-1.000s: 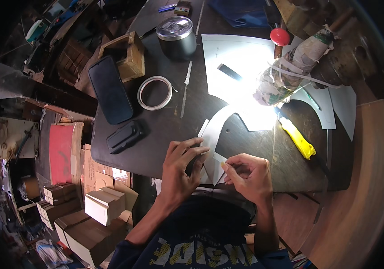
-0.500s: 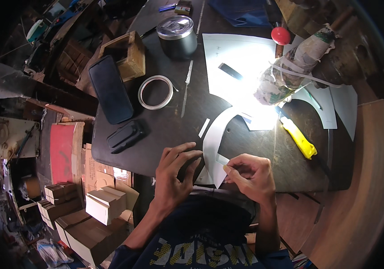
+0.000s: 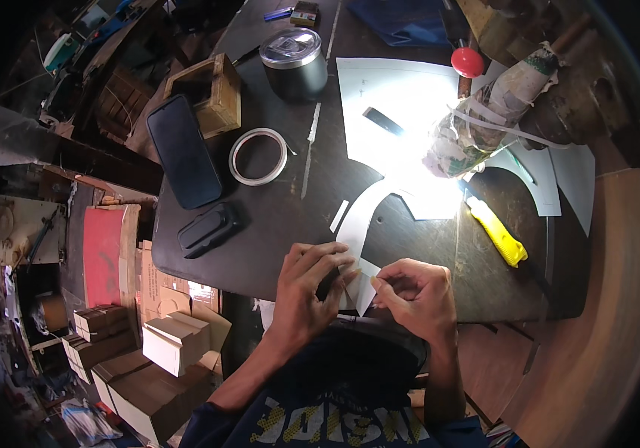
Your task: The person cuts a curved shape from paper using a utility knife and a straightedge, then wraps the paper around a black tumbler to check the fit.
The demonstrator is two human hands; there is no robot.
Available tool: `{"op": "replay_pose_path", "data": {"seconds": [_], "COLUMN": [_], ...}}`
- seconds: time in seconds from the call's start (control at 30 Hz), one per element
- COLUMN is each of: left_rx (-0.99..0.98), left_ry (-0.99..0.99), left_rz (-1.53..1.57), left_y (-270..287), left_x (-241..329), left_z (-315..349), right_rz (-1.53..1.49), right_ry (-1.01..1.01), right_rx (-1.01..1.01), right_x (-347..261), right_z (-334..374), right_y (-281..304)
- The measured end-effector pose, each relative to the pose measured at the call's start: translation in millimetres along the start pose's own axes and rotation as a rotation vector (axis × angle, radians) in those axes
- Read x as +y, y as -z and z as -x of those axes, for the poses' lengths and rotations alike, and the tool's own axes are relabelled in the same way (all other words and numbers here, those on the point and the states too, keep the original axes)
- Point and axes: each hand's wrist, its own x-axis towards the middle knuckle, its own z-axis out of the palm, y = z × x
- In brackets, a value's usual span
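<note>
A curved white paper strip (image 3: 359, 218) lies on the dark table near its front edge, with a small folded or layered end at my hands. My right hand (image 3: 421, 293) pinches the corner of that end between thumb and forefinger. My left hand (image 3: 309, 282) is at the strip's left edge, its fingers bent and the thumb and fingertips closed on the paper. A small white paper scrap (image 3: 339, 216) lies just beyond the left hand. To the right of the strip rests a yellow utility knife (image 3: 501, 235).
A bright lamp wrapped in tattered covering (image 3: 477, 134) lights larger white paper pieces (image 3: 365, 82). Leftward are a tape roll (image 3: 235, 173), a phone (image 3: 184, 153), a black case-like object (image 3: 209, 230), a wooden box (image 3: 226, 97) and a lidded black tumbler (image 3: 294, 75). Cardboard boxes (image 3: 152, 388) stand lower left.
My left hand has moved right and onto the paper strip, its fingertips closing at the edge. My right hand keeps its pinch almost in place.
</note>
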Motion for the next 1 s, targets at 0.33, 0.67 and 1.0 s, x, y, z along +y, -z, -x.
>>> {"op": "replay_pose_path", "data": {"seconds": [0.33, 0.67, 1.0], "left_rx": [-0.112, -0.415, -0.313], "left_ry": [0.071, -0.345, 0.033], "left_rz": [-0.14, -0.265, -0.385], "left_y": [13.4, 21.0, 6.3], "left_x": [11.4, -15.8, 44.7], "left_z": [-14.8, -28.6, 31.3], "right_rz": [0.569, 0.9, 1.026], "right_ry": [0.274, 0.148, 0.052], "right_rx": [0.597, 0.423, 0.344], "right_x": [7.5, 37.5, 22.3], "right_z": [7.6, -1.5, 4.3], "right_y": [85.1, 165.2, 150.0]}}
